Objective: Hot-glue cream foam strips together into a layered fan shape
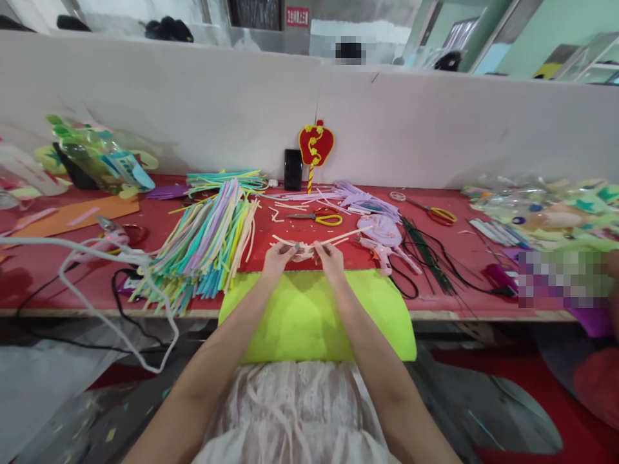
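Observation:
Between my two hands is a small bundle of cream pipe cleaners (304,252), bent together at the middle, with loose ends sticking out to both sides. My left hand (279,257) pinches its left part. With closed fingers, my right hand (329,258) grips the right part, and one long end slants up past it. Both hands are above the red mat, at the upper edge of a yellow-green felt sheet (314,316) that hangs over the table's front edge. Scissors with yellow and red handles (327,220) lie just beyond my hands.
Left of my hands is a large pile of coloured pipe cleaners (207,238). A pink glue gun (380,252) lies to the right, near dark green wires (428,261). A second glue gun (109,240) is at left. A phone (293,169) and red felt ornament (316,145) stand behind.

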